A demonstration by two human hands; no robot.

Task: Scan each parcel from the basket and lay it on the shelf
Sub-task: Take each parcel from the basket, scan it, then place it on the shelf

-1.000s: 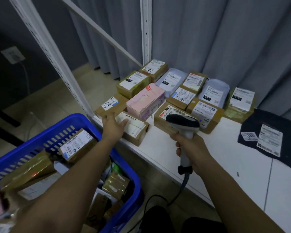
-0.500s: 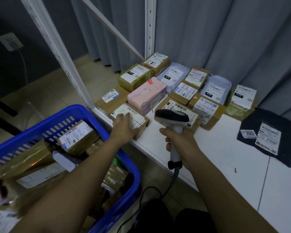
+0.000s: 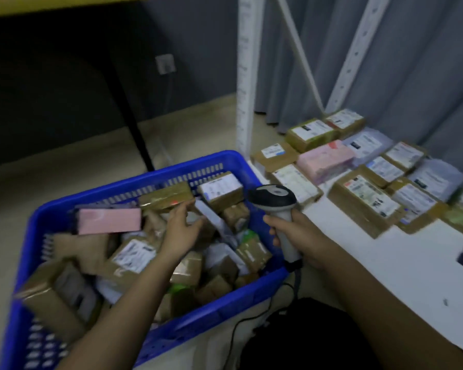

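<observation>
You have one blue basket [image 3: 226,162], heaped with more parcels than can be counted. On the shelf [image 3: 385,263] you can count about a dozen parcels, one of them pink [image 3: 325,160]. You hold one scanner [image 3: 274,194].

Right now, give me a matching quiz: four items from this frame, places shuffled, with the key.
Items:
1. barcode scanner
2. pink flat parcel
3. pink box
4. left hand

Places:
A. on the white shelf, among the brown boxes
B. over the heap in the blue basket, fingers spread, holding nothing
C. gripped in the right hand
D. on top of the parcels at the basket's far left

Pairs: 1-C, 2-D, 3-A, 4-B
</observation>
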